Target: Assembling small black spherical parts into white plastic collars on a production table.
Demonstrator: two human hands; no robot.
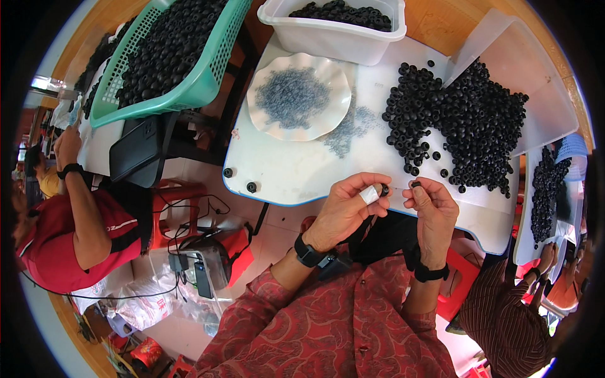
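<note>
Over the table's near edge, my left hand (348, 206) pinches a small round black part (384, 189). White tape (370, 194) wraps one of its fingers. Close by on the right, my right hand (435, 215) is closed, thumb and fingertips together on another small black part (415, 184). A thin, faint piece seems to show between the two hands, too small to name. Just beyond the right hand lies a large heap of hollow black parts (476, 126). Farther left, a scalloped white plate (340, 94) holds many tiny clear-grey pieces (293, 97).
A white tub (334, 47) of black parts stands at the table's far side. A clear bin (529, 82) lies tipped behind the heap. At left are a green basket (208, 82) and a person in red (82, 233); another person (504, 321) sits at right.
</note>
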